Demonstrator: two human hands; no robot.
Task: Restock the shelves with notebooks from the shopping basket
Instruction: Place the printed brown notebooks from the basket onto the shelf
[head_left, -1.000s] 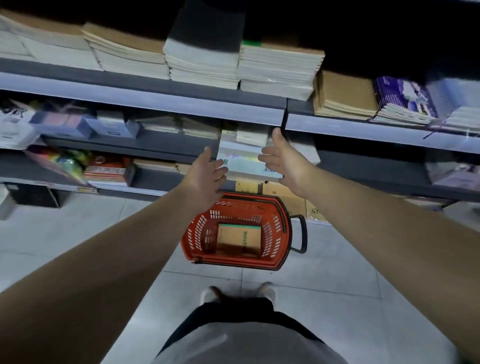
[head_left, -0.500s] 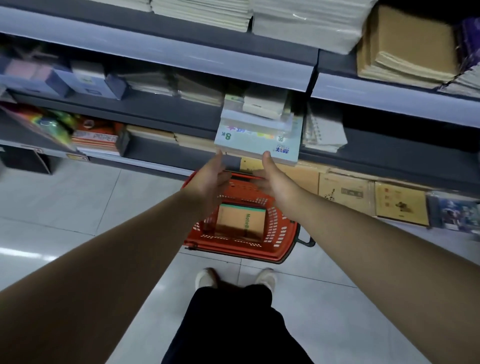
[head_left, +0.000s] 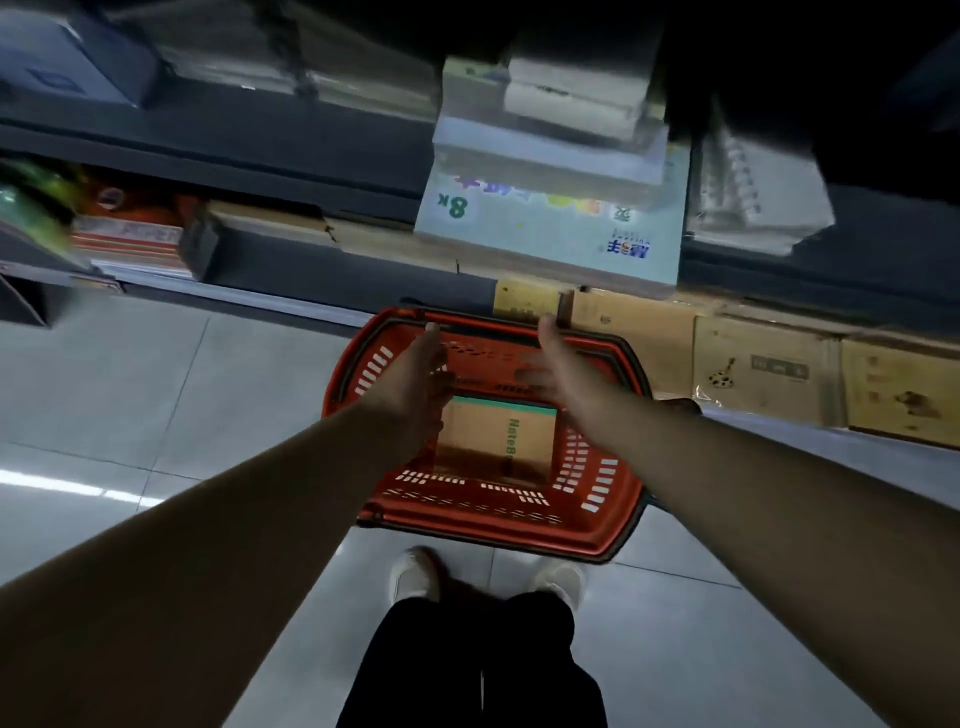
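The brown notebooks lie flat on the bottom of the red basket on the floor. The left hand and right hand hover above them, each grip spread and empty. The pile looks stiff and probably heavy, so it is better taken by its left and right edges, with fingers under it

Pale grey floor tiles (1 glare streak), dim light
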